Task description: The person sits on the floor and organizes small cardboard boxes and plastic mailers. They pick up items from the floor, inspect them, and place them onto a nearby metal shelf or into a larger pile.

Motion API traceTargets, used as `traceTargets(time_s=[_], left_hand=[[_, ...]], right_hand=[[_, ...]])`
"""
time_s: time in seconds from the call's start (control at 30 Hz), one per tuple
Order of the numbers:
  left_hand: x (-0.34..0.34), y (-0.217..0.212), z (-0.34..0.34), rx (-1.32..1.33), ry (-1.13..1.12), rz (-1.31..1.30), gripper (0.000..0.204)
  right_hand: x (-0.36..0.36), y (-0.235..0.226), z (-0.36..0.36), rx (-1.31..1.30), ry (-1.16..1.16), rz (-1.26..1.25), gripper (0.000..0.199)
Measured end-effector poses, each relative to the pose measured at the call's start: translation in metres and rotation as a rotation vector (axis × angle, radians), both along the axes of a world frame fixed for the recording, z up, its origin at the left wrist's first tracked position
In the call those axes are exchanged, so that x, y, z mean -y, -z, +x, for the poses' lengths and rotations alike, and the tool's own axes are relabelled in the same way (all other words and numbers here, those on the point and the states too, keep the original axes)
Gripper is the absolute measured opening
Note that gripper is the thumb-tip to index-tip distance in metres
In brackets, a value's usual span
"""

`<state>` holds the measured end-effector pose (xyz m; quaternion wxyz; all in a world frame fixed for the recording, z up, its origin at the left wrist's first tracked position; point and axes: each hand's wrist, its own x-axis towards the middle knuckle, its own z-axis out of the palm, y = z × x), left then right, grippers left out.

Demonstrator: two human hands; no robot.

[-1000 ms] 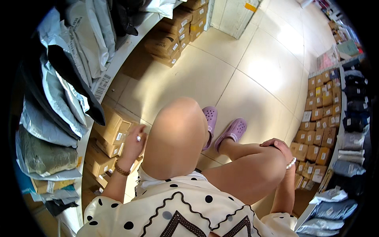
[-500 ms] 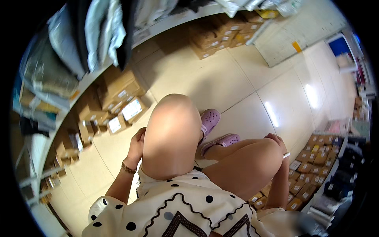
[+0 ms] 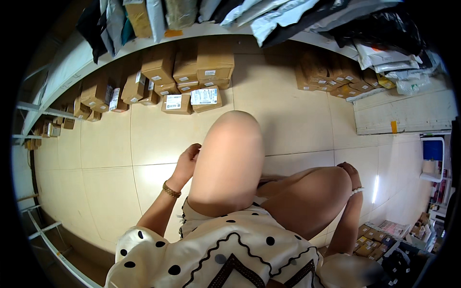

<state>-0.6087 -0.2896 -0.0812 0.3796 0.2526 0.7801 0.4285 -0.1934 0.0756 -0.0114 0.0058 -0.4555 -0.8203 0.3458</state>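
Note:
My left hand [image 3: 186, 165], with a gold-coloured bracelet [image 3: 171, 190] at its wrist, rests beside my left knee [image 3: 234, 139]. Its fingers are loosely bent and apart, touching the side of the leg, with their tips partly hidden; I see nothing held. On the outer side of my right knee [image 3: 331, 187] lies my right hand [image 3: 351, 174], open, a white bead bracelet [image 3: 357, 190] on its wrist. Beyond the knees, two small labelled cardboard boxes [image 3: 205, 98] sit on the tiled floor in front of larger stacked cartons [image 3: 214, 60].
A long white shelf [image 3: 77, 67] curves overhead, loaded with grey, white and black mailing bags [image 3: 283, 19]. More cartons [image 3: 331, 72] sit below at the right, near a white panel [image 3: 403, 117]. A metal rack frame [image 3: 50, 245] stands at left; small boxes [image 3: 372, 240] lie at lower right.
My view and body have turned left, so the shelf and cartons swing from the left side to straight ahead. The purple clogs are now hidden behind my legs. Both hands stay by the knees.

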Motion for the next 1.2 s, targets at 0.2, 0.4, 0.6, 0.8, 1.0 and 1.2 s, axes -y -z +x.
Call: traceTargets(time_s=[0.2,0.4,0.6,0.8,1.0,1.2], left_hand=[[-0.022,0.094,-0.013,-0.183,0.175,-0.205,0.062],[-0.079,0.146,-0.097,-0.595,0.066,-0.187,0.078],[-0.171,0.161,-0.161,-0.863,0.427,-0.653,0.096],[-0.211,0.173,-0.178,-0.779,0.444,-0.84,0.114],[-0.187,0.169,-0.151,-0.726,0.439,-0.397,0.111],[-0.218,0.058,-0.085,-0.011,0.319,0.075,0.099]], right_hand=[[0.023,-0.065,-0.02,-0.167,0.361,-0.548,0.032],[0.046,-0.106,-0.02,0.035,0.261,-0.529,0.025],[0.05,-0.095,-0.018,0.245,0.239,-0.35,0.026],[0.015,-0.09,-0.016,0.301,0.226,-0.353,0.021],[-0.025,-0.084,-0.025,0.296,0.19,-0.438,0.021],[-0.071,-0.092,-0.057,0.249,0.013,-0.363,0.023]])
